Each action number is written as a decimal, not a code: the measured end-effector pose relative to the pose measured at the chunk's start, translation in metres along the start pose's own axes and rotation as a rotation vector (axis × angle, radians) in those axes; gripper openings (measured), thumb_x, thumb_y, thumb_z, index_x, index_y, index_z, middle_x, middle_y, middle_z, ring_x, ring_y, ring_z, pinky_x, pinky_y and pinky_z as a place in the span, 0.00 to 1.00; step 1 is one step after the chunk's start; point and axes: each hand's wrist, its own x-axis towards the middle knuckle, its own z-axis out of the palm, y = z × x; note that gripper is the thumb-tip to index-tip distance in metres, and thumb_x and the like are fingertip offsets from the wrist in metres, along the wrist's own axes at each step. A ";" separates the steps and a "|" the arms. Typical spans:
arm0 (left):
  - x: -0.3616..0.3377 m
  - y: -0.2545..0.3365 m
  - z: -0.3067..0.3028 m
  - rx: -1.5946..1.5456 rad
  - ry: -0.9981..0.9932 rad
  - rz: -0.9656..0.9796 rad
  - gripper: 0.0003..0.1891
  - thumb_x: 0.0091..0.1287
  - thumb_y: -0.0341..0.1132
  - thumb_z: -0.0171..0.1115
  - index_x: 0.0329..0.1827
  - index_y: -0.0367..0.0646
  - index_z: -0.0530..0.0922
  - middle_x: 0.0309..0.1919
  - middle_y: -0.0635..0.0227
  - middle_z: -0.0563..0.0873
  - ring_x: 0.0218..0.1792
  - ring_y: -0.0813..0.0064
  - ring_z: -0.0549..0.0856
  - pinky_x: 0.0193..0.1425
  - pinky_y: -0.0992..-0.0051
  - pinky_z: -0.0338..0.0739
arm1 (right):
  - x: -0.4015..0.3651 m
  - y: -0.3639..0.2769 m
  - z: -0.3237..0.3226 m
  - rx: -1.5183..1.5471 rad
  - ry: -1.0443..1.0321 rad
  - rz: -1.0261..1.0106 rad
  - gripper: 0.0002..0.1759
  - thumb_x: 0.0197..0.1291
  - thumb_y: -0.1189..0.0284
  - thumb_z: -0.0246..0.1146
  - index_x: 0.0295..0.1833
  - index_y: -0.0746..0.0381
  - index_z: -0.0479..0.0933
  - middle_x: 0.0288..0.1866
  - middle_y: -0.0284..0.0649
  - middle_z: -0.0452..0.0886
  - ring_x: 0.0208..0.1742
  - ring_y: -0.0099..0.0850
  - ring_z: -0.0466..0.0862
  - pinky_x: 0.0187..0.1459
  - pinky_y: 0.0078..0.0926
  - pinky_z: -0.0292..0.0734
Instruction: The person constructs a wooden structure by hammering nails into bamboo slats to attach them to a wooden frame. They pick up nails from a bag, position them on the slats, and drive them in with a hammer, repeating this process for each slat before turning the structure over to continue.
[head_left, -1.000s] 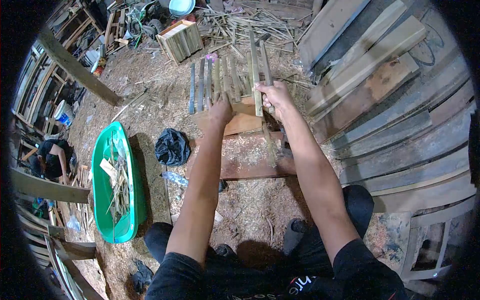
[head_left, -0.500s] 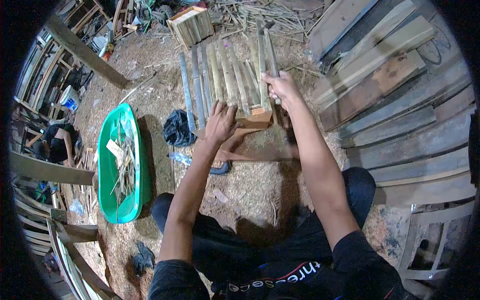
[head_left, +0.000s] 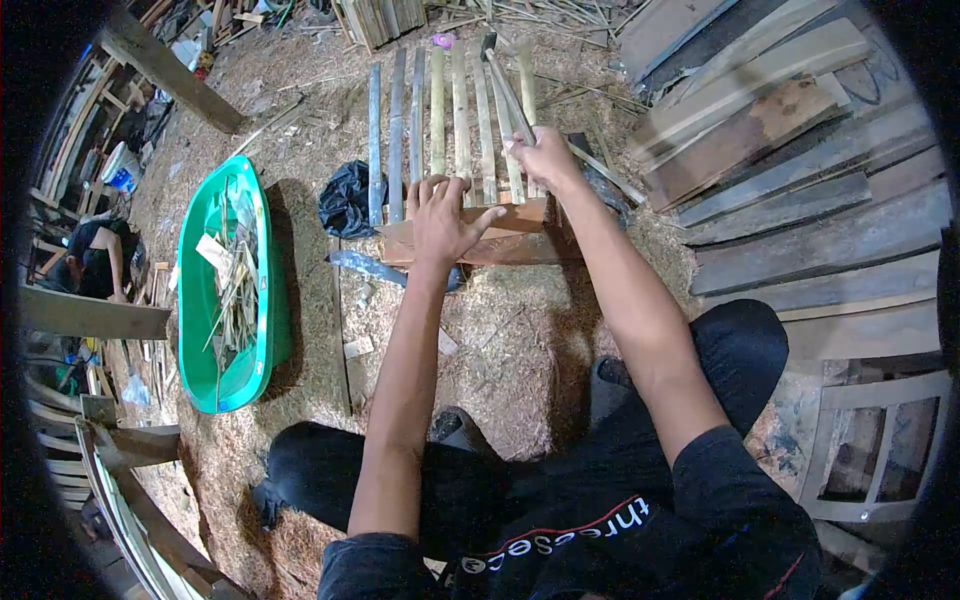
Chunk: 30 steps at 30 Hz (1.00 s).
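A row of upright wooden slats [head_left: 461,120] is joined to a brown wooden crosspiece [head_left: 520,248] in front of me. My left hand [head_left: 440,222] lies over the lower ends of the slats, its fingers bent across them and its thumb stretched to the right. In my right hand [head_left: 545,160] is the handle of a hammer [head_left: 512,95], closed in the fingers. The hammer's dark head is at the far end, over the upper part of the right-hand slats. What lies under my left fingers is hidden.
A green plastic tub [head_left: 268,310] with wood scraps stands on the left. A black plastic bag [head_left: 350,197] lies beside the slats. Boards [head_left: 820,250] are laid along the right. Farther left, a person [head_left: 100,260] bends low. A slatted box [head_left: 380,20] stands behind.
The hammer head has moved left across the slats, and my right hand has shifted slightly left and up. My left hand stays on the slats. The view has shifted, so the frame appears higher.
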 end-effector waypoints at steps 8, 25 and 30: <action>-0.001 0.018 0.004 -0.004 0.006 -0.180 0.45 0.42 0.71 0.75 0.49 0.39 0.77 0.44 0.52 0.85 0.59 0.52 0.77 0.74 0.44 0.54 | -0.017 -0.010 0.000 0.159 -0.024 0.045 0.11 0.64 0.73 0.67 0.46 0.68 0.77 0.24 0.35 0.79 0.19 0.22 0.78 0.20 0.23 0.72; -0.007 0.025 0.006 0.009 0.003 -0.227 0.50 0.40 0.67 0.77 0.60 0.40 0.74 0.53 0.56 0.83 0.64 0.56 0.74 0.76 0.37 0.46 | -0.021 -0.010 0.000 0.129 -0.041 0.057 0.11 0.64 0.75 0.66 0.49 0.68 0.75 0.24 0.35 0.79 0.19 0.23 0.78 0.19 0.24 0.70; -0.012 0.029 0.007 0.014 0.045 -0.190 0.49 0.41 0.68 0.77 0.62 0.44 0.74 0.53 0.53 0.82 0.64 0.51 0.72 0.73 0.36 0.49 | -0.018 -0.009 0.003 0.167 -0.034 0.044 0.09 0.65 0.75 0.64 0.47 0.68 0.75 0.24 0.36 0.78 0.19 0.24 0.78 0.19 0.25 0.69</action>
